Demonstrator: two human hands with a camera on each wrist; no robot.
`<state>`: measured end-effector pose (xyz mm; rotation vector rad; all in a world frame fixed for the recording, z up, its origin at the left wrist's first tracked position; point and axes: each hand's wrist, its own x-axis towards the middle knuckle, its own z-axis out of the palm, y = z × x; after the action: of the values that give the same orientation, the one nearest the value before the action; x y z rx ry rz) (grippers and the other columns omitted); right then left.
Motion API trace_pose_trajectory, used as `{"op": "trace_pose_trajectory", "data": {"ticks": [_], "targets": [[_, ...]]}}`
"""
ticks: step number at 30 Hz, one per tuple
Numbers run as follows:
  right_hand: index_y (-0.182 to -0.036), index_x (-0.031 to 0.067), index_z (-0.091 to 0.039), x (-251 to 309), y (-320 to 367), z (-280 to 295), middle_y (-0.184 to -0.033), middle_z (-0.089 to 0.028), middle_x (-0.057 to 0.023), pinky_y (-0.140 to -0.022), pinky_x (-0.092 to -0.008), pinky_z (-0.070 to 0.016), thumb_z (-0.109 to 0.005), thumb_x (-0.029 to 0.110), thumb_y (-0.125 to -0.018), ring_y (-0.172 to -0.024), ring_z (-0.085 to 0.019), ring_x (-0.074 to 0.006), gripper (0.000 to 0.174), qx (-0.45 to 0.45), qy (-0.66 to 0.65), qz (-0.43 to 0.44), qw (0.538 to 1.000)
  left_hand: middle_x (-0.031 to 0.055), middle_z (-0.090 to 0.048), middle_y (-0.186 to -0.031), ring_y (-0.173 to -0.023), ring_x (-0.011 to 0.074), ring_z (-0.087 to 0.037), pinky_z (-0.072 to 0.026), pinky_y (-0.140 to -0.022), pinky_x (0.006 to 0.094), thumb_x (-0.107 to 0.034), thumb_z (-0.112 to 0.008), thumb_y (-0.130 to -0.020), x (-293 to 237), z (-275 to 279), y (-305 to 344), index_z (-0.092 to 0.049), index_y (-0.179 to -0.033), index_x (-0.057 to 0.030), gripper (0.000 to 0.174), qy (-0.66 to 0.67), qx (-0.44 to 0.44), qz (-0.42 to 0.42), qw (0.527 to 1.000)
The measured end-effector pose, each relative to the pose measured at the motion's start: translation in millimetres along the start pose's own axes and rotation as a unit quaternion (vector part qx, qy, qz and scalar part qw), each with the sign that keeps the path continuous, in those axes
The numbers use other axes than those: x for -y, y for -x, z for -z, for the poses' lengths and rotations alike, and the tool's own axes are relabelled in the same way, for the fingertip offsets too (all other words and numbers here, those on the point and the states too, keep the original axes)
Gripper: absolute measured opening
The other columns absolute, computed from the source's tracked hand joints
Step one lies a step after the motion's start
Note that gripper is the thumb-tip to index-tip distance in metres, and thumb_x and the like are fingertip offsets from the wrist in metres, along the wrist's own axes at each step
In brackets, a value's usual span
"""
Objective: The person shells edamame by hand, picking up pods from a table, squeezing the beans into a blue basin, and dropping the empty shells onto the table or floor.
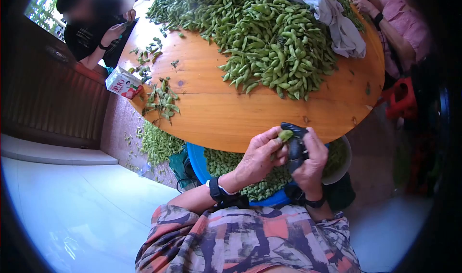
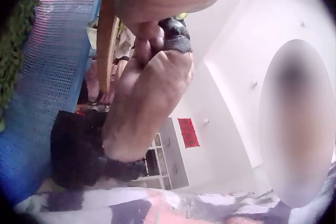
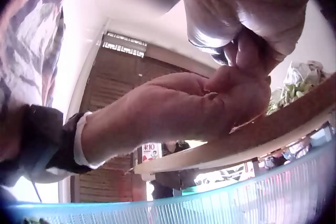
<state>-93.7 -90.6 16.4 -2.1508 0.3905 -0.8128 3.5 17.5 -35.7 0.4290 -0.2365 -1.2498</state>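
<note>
A green soybean pod (image 1: pixel 285 136) is pinched between the thumb and finger of my left hand (image 1: pixel 259 153), over the near edge of the table. My right hand (image 1: pixel 312 164) meets it there, gripping the pod's other side with a thumb and finger wrapped in black coverings (image 1: pixel 297 150). Below both hands sits a blue basket (image 1: pixel 195 158) filled with shelled green beans (image 1: pixel 260 188). In the right wrist view the left hand (image 3: pixel 231 95) overlaps the right, and the pod is hidden.
A large heap of pods (image 1: pixel 274 46) covers the far part of the round wooden table (image 1: pixel 207 114), a pale cloth (image 1: pixel 344 37) on it. A carton (image 1: pixel 122 84) stands at the left edge. Empty hulls (image 1: pixel 159 143) litter the floor. Two people sit across; a red stool (image 1: pixel 402 99) stands right.
</note>
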Motion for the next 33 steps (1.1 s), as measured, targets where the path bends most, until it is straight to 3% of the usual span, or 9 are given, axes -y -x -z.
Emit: {"op": "trace_pose_trajectory", "data": {"ticks": [3, 5, 9, 11, 15, 18, 21, 30, 33], "targets": [[-0.106, -0.001, -0.062, -10.0, 13.4, 28.5, -0.068, -0.054, -0.0065, -0.047, -0.0241, -0.0373, -0.056, 0.029, -0.09, -0.052, -0.051, -0.0129, 0.034, -0.037, -0.292, -0.25, 0.922, -0.0017, -0.059, -0.093, -0.072, 0.0044, -0.049, -0.0435, -0.065, 0.02, -0.008, -0.047, -0.098, -16.9, -23.8, 9.6, -0.058, -0.117, -0.0012, 0.023, -0.244, -0.027, 0.118, 0.962], [-0.116, -0.0009, -0.06, -30.0, 24.9, 52.9, -0.065, -0.053, -0.0003, -0.044, -0.0177, -0.0306, -0.049, 0.031, -0.096, -0.05, -0.044, -0.0019, 0.04, -0.083, -0.275, -0.168, 0.943, 0.0037, -0.063, -0.096, -0.076, 0.0131, -0.057, -0.048, -0.07, 0.0269, -0.008, -0.052, -0.095, -25.9, -20.8, 15.5, -0.06, -0.114, -0.0004, 0.021, -0.295, 0.022, 0.181, 0.938], [-0.124, -0.0071, -0.051, -87.1, 75.9, 115.1, -0.086, -0.057, -0.0013, -0.044, -0.0152, -0.0278, -0.059, 0.033, -0.093, -0.053, -0.037, -0.0018, 0.051, -0.174, -0.257, -0.218, 0.925, 0.0148, -0.067, -0.101, -0.095, 0.033, -0.061, -0.0476, -0.088, 0.0404, -0.009, -0.062, -0.087, -69.9, -21.8, 11.9, -0.066, -0.103, 0.0021, 0.02, -0.581, 0.375, 0.063, 0.72], [-0.121, -0.0066, -0.052, -99.5, 91.2, 128.8, -0.076, -0.05, 0.0012, -0.044, -0.0159, -0.0257, -0.06, 0.032, -0.092, -0.053, -0.035, -0.0023, 0.049, -0.172, -0.236, -0.23, 0.928, 0.0132, -0.068, -0.098, -0.094, 0.0287, -0.064, -0.0502, -0.088, 0.0371, -0.002, -0.065, -0.084, -119.4, -25.0, 2.9, -0.067, -0.101, 0.0001, 0.017, -0.595, 0.283, 0.044, 0.751], [-0.114, -0.006, -0.057, -144.5, 121.2, 144.0, -0.065, -0.047, 0.0009, -0.048, -0.0197, -0.035, -0.049, 0.007, -0.088, -0.055, -0.041, -0.0062, 0.031, -0.175, -0.17, -0.342, 0.907, 0.0083, -0.07, -0.099, -0.092, 0.0212, -0.066, -0.0523, -0.083, 0.0309, 0.008, -0.059, -0.082, -218.1, 22.8, -53.7, -0.066, -0.103, -0.0017, 0.025, -0.818, -0.006, -0.178, 0.548], [-0.107, -0.0139, -0.059, -169.9, 130.0, 129.7, -0.093, -0.066, -0.0303, -0.089, -0.0386, -0.0458, -0.041, -0.007, -0.067, -0.091, -0.064, -0.0336, 0.044, -0.041, 0.217, -0.401, 0.889, 0.0062, -0.068, -0.1, -0.087, 0.0201, -0.065, -0.0523, -0.079, 0.0311, 0.007, -0.06, -0.081, -275.3, 78.7, -102.8, -0.067, -0.103, -0.0025, 0.026, -0.878, -0.133, -0.179, 0.425], [-0.115, -0.0119, -0.058, -171.5, 128.1, 127.0, -0.099, -0.064, -0.0334, -0.09, -0.0387, -0.0456, -0.043, -0.006, -0.069, -0.098, -0.065, -0.0349, 0.049, -0.009, 0.274, -0.405, 0.872, 0.0077, -0.062, -0.09, -0.083, 0.022, -0.06, -0.0486, -0.073, 0.0349, 0.001, -0.065, -0.078, -279.1, 82.3, -116.3, -0.07, -0.102, -0.0107, 0.027, -0.925, -0.129, -0.152, 0.323], [-0.119, -0.005, -0.06, -93.1, 59.9, 119.9, -0.093, -0.067, -0.0085, -0.066, -0.0221, -0.0469, -0.047, 0.006, -0.095, -0.075, -0.059, -0.0088, 0.029, -0.123, 0.138, -0.311, 0.932, 0.0074, -0.063, -0.092, -0.079, 0.0184, -0.062, -0.0491, -0.072, 0.0329, -0.016, -0.06, -0.089, -289.8, 94.0, -102.5, -0.069, -0.105, -0.0089, 0.019, -0.903, -0.162, -0.202, 0.342], [-0.118, -0.0018, -0.062, -54.0, 39.0, 96.8, -0.086, -0.065, -0.0039, -0.056, -0.0173, -0.0412, -0.047, 0.01, -0.096, -0.063, -0.052, -0.0021, 0.029, -0.11, -0.137, -0.202, 0.964, 0.0057, -0.066, -0.088, -0.062, 0.0069, -0.059, -0.0474, -0.052, 0.0234, -0.015, -0.056, -0.092, -260.2, 43.7, -74.4, -0.066, -0.115, -0.0127, 0.025, -0.77, -0.232, -0.107, 0.585]]}}
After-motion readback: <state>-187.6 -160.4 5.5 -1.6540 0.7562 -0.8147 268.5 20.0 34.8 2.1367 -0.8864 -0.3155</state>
